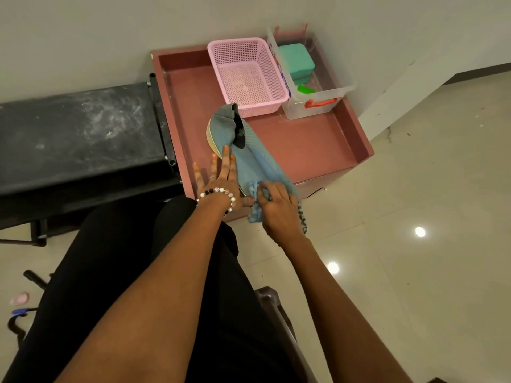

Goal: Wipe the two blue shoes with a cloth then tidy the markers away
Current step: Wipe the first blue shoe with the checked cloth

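Head view looks down on a pink-brown tray-topped surface [304, 145] where 1 blue knit slip-on shoe [243, 150] lies on its side, its pale sole edge turned toward the left and its heel near the pink perforated plastic basket [249, 76]. The left hand [218, 175] lies flat with fingers spread and straight, fingertips pressing the sole side of the shoe, apparently to stop it sliding while it is rubbed. The right hand [276, 203] has its fingers curled around a bunched light-blue cloth [255, 208], pressing it against the toe end at the near edge of the surface; that reads as wiping in progress. Whether a 2nd shoe lies under or beside the 1st cannot be told; a fold along the blue upper may be just that. Behind the basket stands a clear plastic storage box [318, 87] holding a teal case [296, 62] and something green. No markers can be made out on the surface, so the tidying step looks not yet begun. A black bench [77, 139] adjoins on the left.
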### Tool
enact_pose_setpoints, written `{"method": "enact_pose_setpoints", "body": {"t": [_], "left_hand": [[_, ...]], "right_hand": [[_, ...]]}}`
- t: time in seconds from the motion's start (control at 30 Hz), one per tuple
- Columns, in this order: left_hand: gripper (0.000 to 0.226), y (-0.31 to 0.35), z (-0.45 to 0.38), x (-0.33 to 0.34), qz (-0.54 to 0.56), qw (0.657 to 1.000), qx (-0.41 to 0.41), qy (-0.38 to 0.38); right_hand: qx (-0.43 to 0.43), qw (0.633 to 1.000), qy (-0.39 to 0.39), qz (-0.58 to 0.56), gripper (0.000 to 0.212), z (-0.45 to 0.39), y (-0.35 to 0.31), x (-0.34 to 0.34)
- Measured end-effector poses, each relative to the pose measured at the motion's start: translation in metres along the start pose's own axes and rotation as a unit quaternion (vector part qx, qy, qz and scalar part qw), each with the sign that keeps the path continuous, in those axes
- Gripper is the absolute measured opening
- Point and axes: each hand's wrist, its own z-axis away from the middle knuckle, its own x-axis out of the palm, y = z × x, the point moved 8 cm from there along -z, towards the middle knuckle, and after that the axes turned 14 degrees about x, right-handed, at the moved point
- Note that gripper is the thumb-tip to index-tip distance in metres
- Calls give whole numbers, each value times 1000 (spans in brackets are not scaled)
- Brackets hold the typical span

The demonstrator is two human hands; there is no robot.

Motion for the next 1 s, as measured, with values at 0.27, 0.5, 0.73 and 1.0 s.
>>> {"method": "enact_pose_setpoints", "body": {"t": [0.27, 0.5, 0.73, 1.0], "left_hand": [[112, -2, 2, -1, -14, 1000, -5, 2], [114, 0, 0, 0, -10, 1000, -2, 9], [113, 0, -1, -2, -16, 1000, -4, -2], [110, -2, -1, -2, -22, 1000, -18, -11]], "right_hand": [[-60, 995, -72, -45, 99, 22, 33, 5], [-60, 998, 21, -4, 63, 18, 19, -1], [-93, 985, -27, 143, 60, -54, -28, 4], [-120, 972, -6, 200, 48, -70, -27, 1]]}}
